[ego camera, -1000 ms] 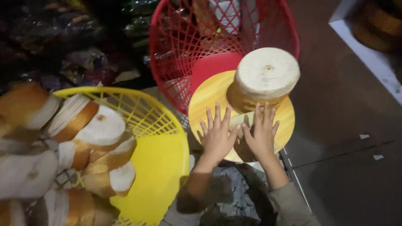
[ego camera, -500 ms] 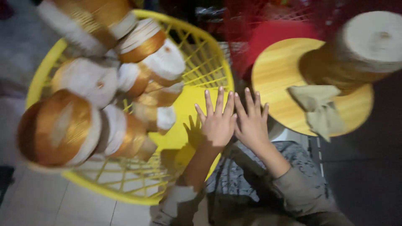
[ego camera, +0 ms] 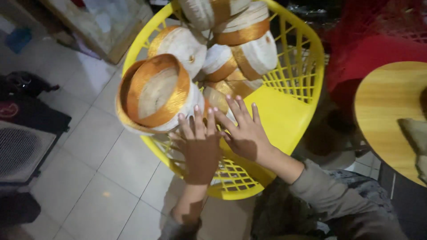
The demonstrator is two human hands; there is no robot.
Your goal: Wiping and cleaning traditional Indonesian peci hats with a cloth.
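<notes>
- Both hands reach into a yellow plastic basket (ego camera: 284,120) – the left hand (ego camera: 200,151) and the right hand (ego camera: 242,133) lie side by side, palms down, fingers spread and extended, closed on nothing
- The step in hand looks like a reach toward the heap of spools: the fingertips of both hands stop at, or just touch, the near edge of the big spool of gold ribbon (ego camera: 155,95), which lies tilted with its open white core facing up
- That large spool sits at the front left of the basket, partly over the rim; behind it the smaller white-and-gold spools (ego camera: 235,53) are piled against one another toward the far wall
- By my judgement a grip on the large spool would call for the fingers to curl round its rim from both sides – it is wide, and one flat hand would likely slide off the wound ribbon
- The pile leans on itself, so lifting the front spool could let the ones behind roll forward
- To the right stands a round wooden bench (ego camera: 382,115) with a folded piece of cloth (ego camera: 416,135) on it; a red basket (ego camera: 378,40) lies beyond, dim and blurred
- The tiled floor (ego camera: 98,169) runs along the left, with a dark fan-like grille (ego camera: 22,151) at the edge
</notes>
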